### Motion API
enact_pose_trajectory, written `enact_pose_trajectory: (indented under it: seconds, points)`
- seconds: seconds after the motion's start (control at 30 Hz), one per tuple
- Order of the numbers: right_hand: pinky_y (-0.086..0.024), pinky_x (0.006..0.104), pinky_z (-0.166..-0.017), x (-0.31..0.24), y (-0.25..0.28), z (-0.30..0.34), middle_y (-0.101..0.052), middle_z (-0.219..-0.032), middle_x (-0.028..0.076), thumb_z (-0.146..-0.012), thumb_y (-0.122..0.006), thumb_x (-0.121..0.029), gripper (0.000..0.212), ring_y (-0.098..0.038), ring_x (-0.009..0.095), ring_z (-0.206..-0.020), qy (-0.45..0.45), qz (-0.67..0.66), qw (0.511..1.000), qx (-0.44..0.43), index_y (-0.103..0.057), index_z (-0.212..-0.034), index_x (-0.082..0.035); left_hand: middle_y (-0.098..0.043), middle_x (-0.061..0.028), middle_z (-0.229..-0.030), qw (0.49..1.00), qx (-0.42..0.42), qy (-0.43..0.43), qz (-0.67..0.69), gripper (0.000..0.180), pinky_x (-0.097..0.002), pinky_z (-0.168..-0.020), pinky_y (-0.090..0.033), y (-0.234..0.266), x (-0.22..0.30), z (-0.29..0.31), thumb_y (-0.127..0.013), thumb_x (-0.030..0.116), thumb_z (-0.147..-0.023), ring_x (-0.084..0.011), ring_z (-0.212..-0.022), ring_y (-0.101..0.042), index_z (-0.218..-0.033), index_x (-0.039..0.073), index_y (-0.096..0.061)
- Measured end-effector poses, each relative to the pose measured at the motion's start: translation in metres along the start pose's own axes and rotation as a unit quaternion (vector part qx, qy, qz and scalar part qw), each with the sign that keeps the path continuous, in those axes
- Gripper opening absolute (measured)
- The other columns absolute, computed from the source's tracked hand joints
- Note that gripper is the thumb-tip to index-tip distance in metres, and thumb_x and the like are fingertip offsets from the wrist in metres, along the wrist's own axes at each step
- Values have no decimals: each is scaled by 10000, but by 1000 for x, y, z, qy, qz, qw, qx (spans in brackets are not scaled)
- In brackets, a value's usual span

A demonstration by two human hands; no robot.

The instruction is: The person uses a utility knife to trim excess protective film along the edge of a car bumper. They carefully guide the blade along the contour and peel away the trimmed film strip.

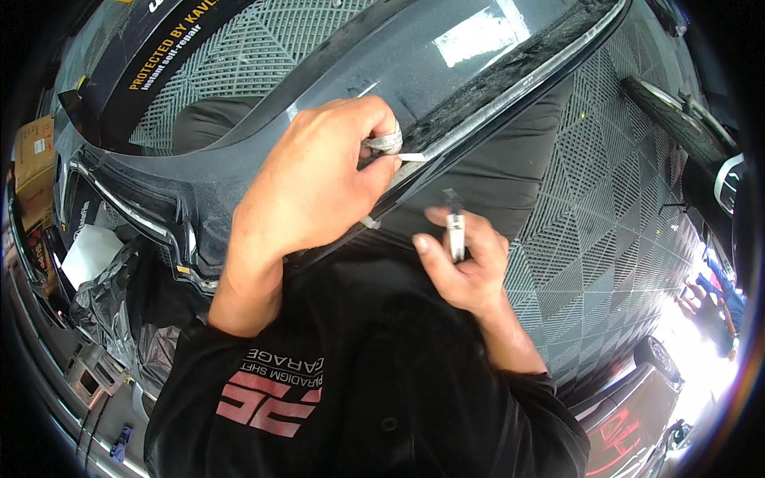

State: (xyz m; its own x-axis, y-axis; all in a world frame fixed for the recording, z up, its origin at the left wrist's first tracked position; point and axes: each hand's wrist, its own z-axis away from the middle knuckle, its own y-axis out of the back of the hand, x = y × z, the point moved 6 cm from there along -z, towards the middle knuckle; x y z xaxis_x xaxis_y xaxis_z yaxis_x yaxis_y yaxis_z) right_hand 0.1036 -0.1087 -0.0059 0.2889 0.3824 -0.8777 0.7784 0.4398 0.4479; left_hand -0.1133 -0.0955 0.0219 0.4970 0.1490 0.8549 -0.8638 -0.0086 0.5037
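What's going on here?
Someone seated has a dark grey car body panel across their lap. Their left hand pinches a pale strip at the panel's near edge; a whitish band shows around one finger. Their right hand holds a slim silver tool, maybe a utility knife, though its tip is blurred. The tool is off to the right of the strip, apart from the panel.

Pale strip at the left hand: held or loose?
Held: the pale strip sticks out from the pinched fingers of the left hand. Whether it's stuck to the dark panel, can't tell.
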Motion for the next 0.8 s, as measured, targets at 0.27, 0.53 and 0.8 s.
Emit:
enact_pose_trajectory:
  seconds: [0.27, 0.53, 0.8]
  points:
    - [-547, 331, -664, 3, 5, -1, -709, -814, 139, -1046, -647, -188, 293, -685, 217, -674, -125, -41, 988, -82, -705, -1220, 41, -728, -196, -828, 988, -54, 54, 135, 153, -409, -711, -552, -3, -32, -15, -750, 82, -846, -303, -770, -731, -916, -41, -691]
    - [-486, 291, -609, 15, -15, 41, -576, -656, 38, -1092, -594, -208, 275, -573, 109, -598, -273, -87, 952, -104, -718, -1193, 15, -674, -80, -809, 992, -57, 48, 101, 112, -326, -678, -497, -3, -29, -13, -754, 20, -872, -156, -754, -611, -907, -29, -659]
    - [-408, 267, -546, 23, -27, 25, -549, -614, 2, -1124, -518, -256, 333, -497, 74, -551, -278, -136, 949, -57, -698, -1161, 21, -725, -203, -821, 993, -44, 40, 100, 152, -405, -703, -559, -1, -28, -12, -738, 66, -825, -315, -767, -738, -921, -43, -693]
